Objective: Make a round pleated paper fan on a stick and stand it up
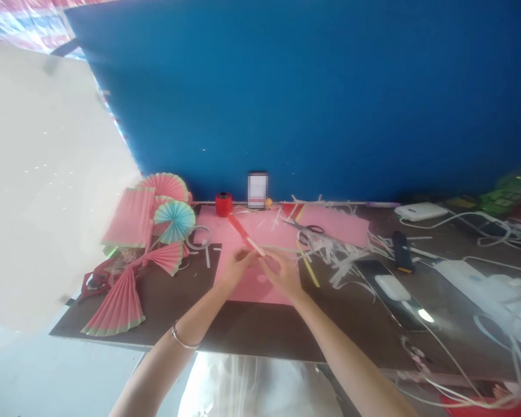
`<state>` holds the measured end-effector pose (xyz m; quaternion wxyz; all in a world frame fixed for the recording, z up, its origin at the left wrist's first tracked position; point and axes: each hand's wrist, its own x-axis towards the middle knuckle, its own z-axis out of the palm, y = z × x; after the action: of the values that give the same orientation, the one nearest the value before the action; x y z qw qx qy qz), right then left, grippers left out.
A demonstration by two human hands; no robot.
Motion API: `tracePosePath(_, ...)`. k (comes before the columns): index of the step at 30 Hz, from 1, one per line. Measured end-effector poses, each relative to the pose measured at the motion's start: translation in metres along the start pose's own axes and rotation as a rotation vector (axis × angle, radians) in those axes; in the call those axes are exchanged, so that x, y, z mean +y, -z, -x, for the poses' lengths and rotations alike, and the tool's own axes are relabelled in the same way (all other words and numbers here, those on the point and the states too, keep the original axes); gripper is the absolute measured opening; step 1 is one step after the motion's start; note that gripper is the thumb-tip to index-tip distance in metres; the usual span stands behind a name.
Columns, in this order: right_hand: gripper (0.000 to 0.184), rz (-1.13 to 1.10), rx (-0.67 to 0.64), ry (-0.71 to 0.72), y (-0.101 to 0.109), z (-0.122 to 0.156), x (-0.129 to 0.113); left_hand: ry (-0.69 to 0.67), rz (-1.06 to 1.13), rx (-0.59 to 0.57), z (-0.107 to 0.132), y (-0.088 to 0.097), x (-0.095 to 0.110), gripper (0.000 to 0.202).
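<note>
A narrow red strip with a white band (242, 229), seemingly paper, slants up and away from my fingers. My left hand (237, 269) pinches its near end from the left. From the other side, the fingertips of my right hand (283, 275) close on the same end. Both hands are over a sheet of pink paper (254, 292) on the dark table (178, 324). A second pink sheet (347, 225) lies behind them. Just past the strip's far end stands a red roll (224, 205). Scissors (308, 230) lie to the right among paper scraps.
Pleated pink fans (117, 307) and a blue paper rosette (175, 222) fill the left side. A clear tape ring (198, 237) is near them. A phone (257, 190) leans at the blue wall. Another phone (388, 292), a power strip (473, 289) and cables occupy the right.
</note>
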<state>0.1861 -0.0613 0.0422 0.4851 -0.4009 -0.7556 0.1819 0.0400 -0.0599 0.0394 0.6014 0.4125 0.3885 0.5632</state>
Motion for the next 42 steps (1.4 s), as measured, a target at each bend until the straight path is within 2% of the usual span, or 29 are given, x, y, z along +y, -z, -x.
tracePosePath(3, 0.025, 0.044, -0.033, 0.022, 0.001, 0.0, 0.0, -0.006, 0.045, 0.001, -0.002, 0.003, -0.002, 0.024)
tracePosePath(8, 0.019, 0.098, 0.06, 0.091, 0.001, 0.0, 0.004, -0.048, -0.005, -0.013, -0.004, 0.005, -0.006, 0.024)
tracePosePath(11, 0.018, 0.122, 0.066, 0.118, -0.001, 0.001, 0.006, -0.093, -0.042, -0.009, -0.004, 0.005, -0.006, 0.024)
tracePosePath(16, 0.019, 0.143, 0.072, 0.096, -0.002, 0.002, 0.005, -0.112, -0.119, 0.023, -0.004, 0.004, -0.007, 0.025)
tracePosePath(27, 0.023, 0.216, 0.023, 0.063, -0.006, 0.003, 0.004, -0.249, -0.336, 0.068, -0.002, 0.004, -0.009, 0.015)
tracePosePath(34, 0.023, 0.218, 0.011, 0.066, -0.007, 0.003, 0.004, -0.247, -0.361, 0.037, -0.002, 0.007, -0.012, 0.013)
tracePosePath(42, 0.022, 0.231, -0.017, 0.042, -0.006, 0.002, 0.003, -0.229, -0.366, 0.075, -0.002, 0.007, -0.013, 0.012)
